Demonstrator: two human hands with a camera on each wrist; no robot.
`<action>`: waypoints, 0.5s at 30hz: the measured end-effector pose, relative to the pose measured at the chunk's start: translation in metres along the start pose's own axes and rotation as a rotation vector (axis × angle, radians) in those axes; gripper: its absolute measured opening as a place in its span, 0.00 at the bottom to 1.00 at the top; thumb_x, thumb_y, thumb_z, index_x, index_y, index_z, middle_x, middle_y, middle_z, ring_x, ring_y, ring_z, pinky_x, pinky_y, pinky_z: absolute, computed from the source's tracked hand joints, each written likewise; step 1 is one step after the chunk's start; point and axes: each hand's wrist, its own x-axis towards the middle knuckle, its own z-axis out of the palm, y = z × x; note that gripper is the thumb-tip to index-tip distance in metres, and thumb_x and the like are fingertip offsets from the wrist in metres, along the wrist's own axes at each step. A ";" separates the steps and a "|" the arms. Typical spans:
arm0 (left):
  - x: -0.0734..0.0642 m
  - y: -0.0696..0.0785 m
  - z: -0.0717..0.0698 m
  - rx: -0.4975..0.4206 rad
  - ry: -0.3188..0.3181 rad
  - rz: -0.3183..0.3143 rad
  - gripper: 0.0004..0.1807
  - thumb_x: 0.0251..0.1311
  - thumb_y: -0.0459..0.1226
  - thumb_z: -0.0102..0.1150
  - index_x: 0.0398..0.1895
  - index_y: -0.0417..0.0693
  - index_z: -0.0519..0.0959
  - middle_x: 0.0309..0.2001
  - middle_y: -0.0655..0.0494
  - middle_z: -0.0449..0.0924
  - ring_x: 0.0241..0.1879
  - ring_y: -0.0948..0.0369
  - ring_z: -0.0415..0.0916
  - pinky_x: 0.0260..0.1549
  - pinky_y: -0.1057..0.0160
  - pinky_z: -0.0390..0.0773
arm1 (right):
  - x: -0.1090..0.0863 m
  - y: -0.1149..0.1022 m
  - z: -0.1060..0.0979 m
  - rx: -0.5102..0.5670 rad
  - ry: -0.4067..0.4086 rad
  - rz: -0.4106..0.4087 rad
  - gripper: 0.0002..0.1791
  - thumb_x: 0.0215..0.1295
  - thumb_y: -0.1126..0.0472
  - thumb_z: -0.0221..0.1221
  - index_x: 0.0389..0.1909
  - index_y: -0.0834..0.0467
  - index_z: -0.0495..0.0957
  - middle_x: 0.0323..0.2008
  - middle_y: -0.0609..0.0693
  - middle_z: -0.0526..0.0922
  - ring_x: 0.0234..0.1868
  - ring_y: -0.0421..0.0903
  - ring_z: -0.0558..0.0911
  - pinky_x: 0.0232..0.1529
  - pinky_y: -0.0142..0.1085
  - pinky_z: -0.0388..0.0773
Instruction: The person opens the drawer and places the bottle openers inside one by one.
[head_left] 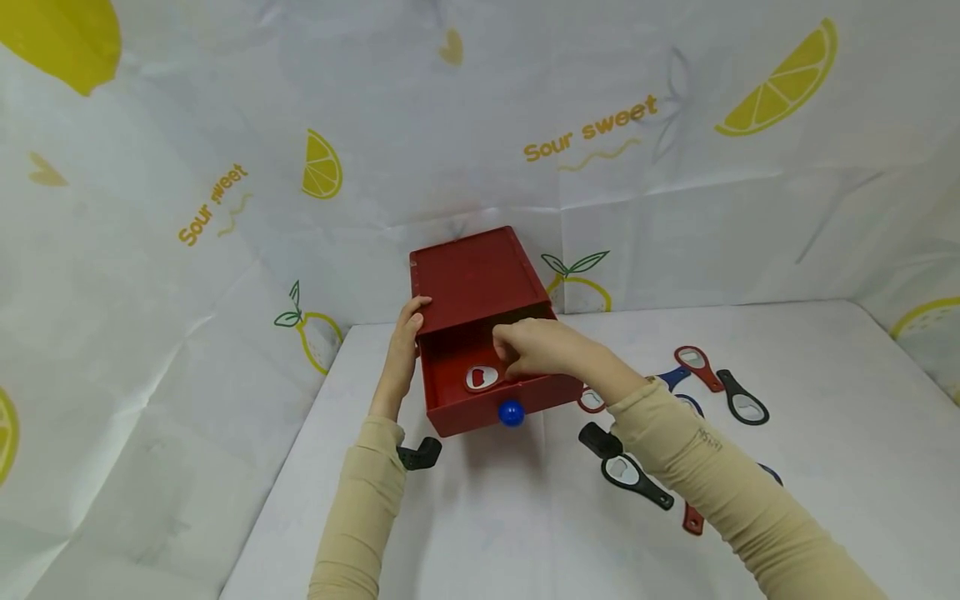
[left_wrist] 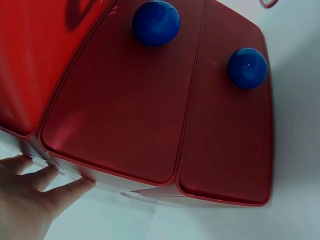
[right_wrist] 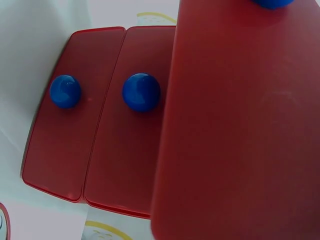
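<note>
A red drawer cabinet (head_left: pixel 480 275) stands with its top drawer (head_left: pixel 468 412) pulled out by a blue knob's side. My left hand (head_left: pixel 407 333) rests against the cabinet's left side, fingers fairly straight along the wall, as the left wrist view also shows. Inside the drawer, my right hand (head_left: pixel 543 346) is lowered with curled fingers, pinching a red bottle opener (head_left: pixel 482 378) whose round metal-faced head points left. The handle is hidden behind the fingers. The right wrist view shows the drawer's front panel (right_wrist: pixel 240 120) but not the hand.
On the white table (head_left: pixel 480 533) to the right lie several bottle openers, among them a red one (head_left: pixel 697 367), a black one (head_left: pixel 747 407) and another black one (head_left: pixel 636 481). My right forearm covers part of them. A white printed sheet (head_left: pixel 450 125) rises behind the cabinet.
</note>
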 end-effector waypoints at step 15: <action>0.000 0.002 0.000 -0.005 0.001 -0.009 0.23 0.68 0.45 0.31 0.65 0.51 0.58 0.67 0.46 0.54 0.59 0.50 0.61 0.50 0.54 0.65 | -0.007 0.001 -0.009 0.234 0.138 -0.133 0.11 0.55 0.60 0.64 0.38 0.56 0.75 0.35 0.48 0.79 0.38 0.43 0.76 0.42 0.36 0.76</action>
